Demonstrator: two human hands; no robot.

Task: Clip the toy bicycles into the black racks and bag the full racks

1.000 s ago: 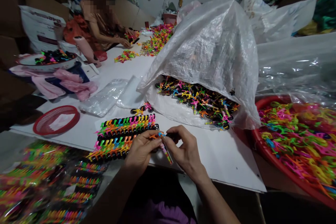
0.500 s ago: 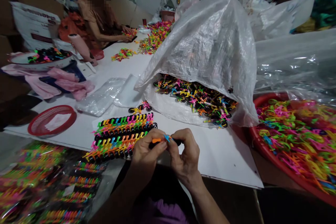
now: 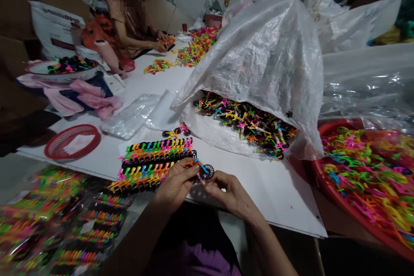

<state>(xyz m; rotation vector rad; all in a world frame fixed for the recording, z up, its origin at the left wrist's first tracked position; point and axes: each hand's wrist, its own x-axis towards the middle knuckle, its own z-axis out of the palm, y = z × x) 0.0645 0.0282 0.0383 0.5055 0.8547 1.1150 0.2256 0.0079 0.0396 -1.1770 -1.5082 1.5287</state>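
Observation:
Above the front edge of the white table, my left hand (image 3: 176,184) is closed on a small plastic toy bicycle (image 3: 207,171). Its black spoked wheel and blue fork show, along with a bit of orange; the rest is hidden by my fingers. From the right, the fingers of my right hand (image 3: 230,192) pinch the lower part of the same toy, near a small multicoloured piece. Just left of my hands lie rows of toy bicycles (image 3: 152,170) packed side by side. Two loose toy bicycles (image 3: 176,131) lie behind those rows.
A big translucent plastic bag (image 3: 268,47) holds a heap of toy bicycles. On the right stands a red tub (image 3: 318,172) of colourful plastic parts. A red basket (image 3: 50,148) and clear bags (image 3: 129,116) lie left. Another person (image 3: 129,30) handles parts at the far side.
The toy bicycle has turned so that its black wheel now shows. My right hand has lowered and its fingers have shifted on the toy. The view has swung slightly left.

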